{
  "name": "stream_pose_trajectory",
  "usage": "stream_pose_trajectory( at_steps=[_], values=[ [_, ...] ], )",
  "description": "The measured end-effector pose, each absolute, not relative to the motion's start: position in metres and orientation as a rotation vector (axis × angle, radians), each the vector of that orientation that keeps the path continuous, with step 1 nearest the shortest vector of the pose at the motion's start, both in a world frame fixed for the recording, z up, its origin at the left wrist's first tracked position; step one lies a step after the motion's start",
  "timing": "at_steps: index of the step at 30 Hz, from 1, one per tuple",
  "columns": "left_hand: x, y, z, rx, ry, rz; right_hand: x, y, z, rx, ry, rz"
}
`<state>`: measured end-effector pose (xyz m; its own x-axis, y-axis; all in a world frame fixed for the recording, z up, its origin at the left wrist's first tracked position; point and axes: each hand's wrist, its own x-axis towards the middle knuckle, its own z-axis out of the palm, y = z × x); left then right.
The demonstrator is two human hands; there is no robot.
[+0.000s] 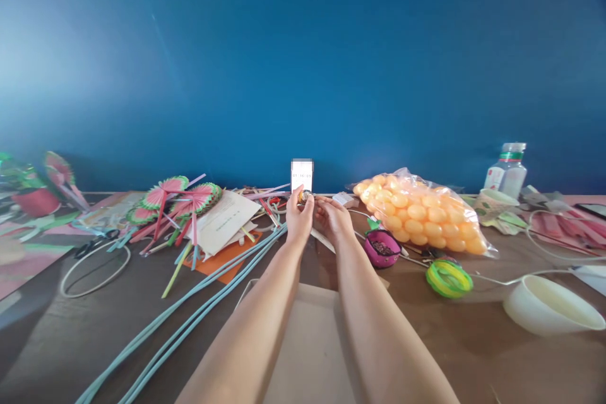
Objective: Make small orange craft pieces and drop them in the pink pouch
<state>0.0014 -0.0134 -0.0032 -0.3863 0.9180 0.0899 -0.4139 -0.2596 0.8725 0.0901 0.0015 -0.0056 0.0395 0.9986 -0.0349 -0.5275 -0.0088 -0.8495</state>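
Note:
Both arms reach forward over the brown table [473,341]. My left hand [299,218] pinches a small round orange object [304,195] between thumb and fingertips. My right hand [332,217] sits right beside it, its fingers curled and touching the same small object. Just behind the hands, a white phone [302,175] stands upright against the blue wall.
A clear bag of orange balls [419,211] lies right of the hands, with a small magenta bowl [381,248], a green-yellow tape roll [449,278] and a white bowl [549,306] nearby. Paper fans [182,197], coloured strips, papers and long light-blue strips [199,309] lie left. A flat cardboard sheet [307,341] lies under my arms.

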Motion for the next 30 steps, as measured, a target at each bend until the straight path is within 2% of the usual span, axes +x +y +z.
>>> stream_pose_trajectory(
  at_steps=[9,17,30],
  values=[
    [0.000,-0.009,-0.013,1.032,1.103,1.943,0.091,-0.001,-0.004,-0.784,-0.706,1.385],
    [0.003,-0.005,-0.009,0.746,0.796,1.706,0.089,-0.002,-0.005,-0.727,-0.777,1.391],
    [0.001,-0.008,-0.005,0.636,0.658,1.632,0.086,-0.003,-0.003,-0.667,-0.805,1.398]
  ],
)
